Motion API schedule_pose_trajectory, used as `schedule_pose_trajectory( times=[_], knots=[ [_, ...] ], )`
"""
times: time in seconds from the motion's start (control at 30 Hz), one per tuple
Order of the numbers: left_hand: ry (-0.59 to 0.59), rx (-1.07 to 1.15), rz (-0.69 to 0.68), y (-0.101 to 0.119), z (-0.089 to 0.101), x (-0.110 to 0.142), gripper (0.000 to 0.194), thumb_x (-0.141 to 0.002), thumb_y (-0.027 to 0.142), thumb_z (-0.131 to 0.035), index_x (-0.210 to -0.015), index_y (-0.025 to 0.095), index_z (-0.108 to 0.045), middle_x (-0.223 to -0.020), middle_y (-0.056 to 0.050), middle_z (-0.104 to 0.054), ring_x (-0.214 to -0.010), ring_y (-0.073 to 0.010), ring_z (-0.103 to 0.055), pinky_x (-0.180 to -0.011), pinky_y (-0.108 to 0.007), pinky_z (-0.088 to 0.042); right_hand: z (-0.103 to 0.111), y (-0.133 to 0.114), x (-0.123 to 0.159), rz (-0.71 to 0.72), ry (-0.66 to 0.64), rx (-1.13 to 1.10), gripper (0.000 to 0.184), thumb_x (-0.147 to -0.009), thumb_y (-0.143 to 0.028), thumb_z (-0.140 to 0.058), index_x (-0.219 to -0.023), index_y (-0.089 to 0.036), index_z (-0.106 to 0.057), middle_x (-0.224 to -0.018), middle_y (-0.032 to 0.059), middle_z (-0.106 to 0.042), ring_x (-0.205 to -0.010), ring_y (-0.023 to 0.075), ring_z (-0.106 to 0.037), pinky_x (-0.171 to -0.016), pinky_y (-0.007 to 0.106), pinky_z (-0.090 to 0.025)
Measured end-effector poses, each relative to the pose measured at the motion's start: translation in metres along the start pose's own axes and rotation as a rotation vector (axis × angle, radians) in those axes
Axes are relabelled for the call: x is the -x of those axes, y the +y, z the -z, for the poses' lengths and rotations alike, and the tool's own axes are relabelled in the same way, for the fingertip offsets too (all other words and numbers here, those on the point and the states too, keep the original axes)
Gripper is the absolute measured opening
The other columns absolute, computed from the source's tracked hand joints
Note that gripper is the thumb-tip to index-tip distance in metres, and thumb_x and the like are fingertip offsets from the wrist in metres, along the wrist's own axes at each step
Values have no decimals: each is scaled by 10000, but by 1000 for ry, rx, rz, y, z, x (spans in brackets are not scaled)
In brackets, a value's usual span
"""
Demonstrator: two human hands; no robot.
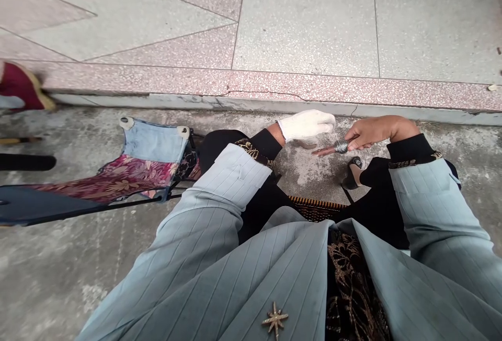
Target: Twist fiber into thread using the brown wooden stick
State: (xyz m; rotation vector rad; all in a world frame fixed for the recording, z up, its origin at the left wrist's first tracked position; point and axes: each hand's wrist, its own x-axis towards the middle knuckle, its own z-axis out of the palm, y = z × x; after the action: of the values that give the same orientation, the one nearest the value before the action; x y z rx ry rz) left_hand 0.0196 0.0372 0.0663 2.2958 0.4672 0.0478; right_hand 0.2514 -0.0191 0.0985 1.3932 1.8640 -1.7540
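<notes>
My left hand [308, 125] wears a white knitted glove. Its fingers are pinched together at the end of a thin, pale wire strand. That strand runs down to a silvery wire winding [341, 146] around a reddish-brown stick [323, 151]. My bare right hand [371, 132] is closed around the stick's right end, beside the winding. A dark curved piece [306, 145] shows just below the glove; whether my left hand holds it I cannot tell.
A folding chair [129, 173] with floral fabric stands at the left. A tiled step [274, 84] runs across in front. Another person's red shoe [23, 87] is at the far left. Part of a woven seat [317, 207] shows between my legs.
</notes>
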Motion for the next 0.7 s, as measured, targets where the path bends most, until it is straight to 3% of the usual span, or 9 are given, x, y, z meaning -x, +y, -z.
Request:
schedule_pose_trajectory(
  times=[0.07, 0.1, 0.2, 0.27, 0.4, 0.53, 0.63, 0.7],
  knots=[
    [63, 72, 10, 1, 4, 0, 304, -929, 312, -413, -1012, 126, -640, -926, -60, -655, -790, -151, -546, -734, -274, -394, 0, -4, 12, 184, 11, -160, 325, -750, -496, -737, -833, -185, -691, -624, -21, -565, -534, 90, -459, -527, 244, -359],
    [94, 109, 17, 1, 5, 1, 307, -936, 307, -406, -1007, 119, -638, -926, -63, -655, -785, -146, -541, -739, -276, -399, 0, -5, 17, 278, 89, -263, 323, -757, -488, -741, -839, -181, -681, -642, -17, -572, -536, 86, -462, -523, 240, -366],
    [136, 210, 32, 5, 6, 2, 298, -943, 303, -399, -974, 121, -633, -893, -52, -649, -733, -125, -526, -719, -271, -401, -1, -6, 23, 518, 532, -608, 316, -800, -484, -725, -840, -178, -659, -634, -16, -535, -507, 71, -415, -474, 222, -335],
    [102, 233, 18, 7, 3, 1, 280, -932, 306, -413, -944, 133, -633, -858, -33, -640, -700, -118, -518, -698, -265, -390, -2, -5, 17, 532, 753, -740, 294, -818, -464, -719, -831, -179, -646, -626, -12, -511, -501, 72, -395, -449, 216, -321],
    [12, 222, -33, 8, -6, -1, 275, -911, 335, -440, -902, 144, -638, -811, -19, -620, -705, -126, -519, -685, -260, -372, -2, 4, -3, 328, 879, -701, 293, -816, -440, -718, -803, -164, -620, -634, 6, -521, -507, 84, -417, -456, 227, -333],
    [-35, 203, -35, 9, -9, -2, 266, -902, 316, -433, -906, 146, -638, -846, -24, -626, -726, -130, -521, -694, -259, -370, 0, 8, -13, 25, 908, -315, 299, -821, -422, -686, -740, -142, -618, -607, 17, -537, -514, 101, -446, -501, 254, -330],
    [-58, 131, -24, 8, -9, -1, 265, -898, 315, -431, -910, 147, -637, -882, -38, -635, -757, -143, -530, -709, -264, -370, 2, 8, -14, -174, 810, 48, 282, -824, -417, -658, -746, -146, -653, -623, 32, -566, -586, 142, -498, -565, 283, -329],
    [-70, 73, -22, 5, -9, -1, 274, -898, 329, -432, -908, 149, -638, -876, -43, -634, -755, -152, -532, -698, -270, -363, 3, 8, -15, -235, 635, 199, 275, -809, -426, -666, -743, -159, -669, -636, 36, -578, -623, 163, -519, -594, 295, -325]
  ],
)
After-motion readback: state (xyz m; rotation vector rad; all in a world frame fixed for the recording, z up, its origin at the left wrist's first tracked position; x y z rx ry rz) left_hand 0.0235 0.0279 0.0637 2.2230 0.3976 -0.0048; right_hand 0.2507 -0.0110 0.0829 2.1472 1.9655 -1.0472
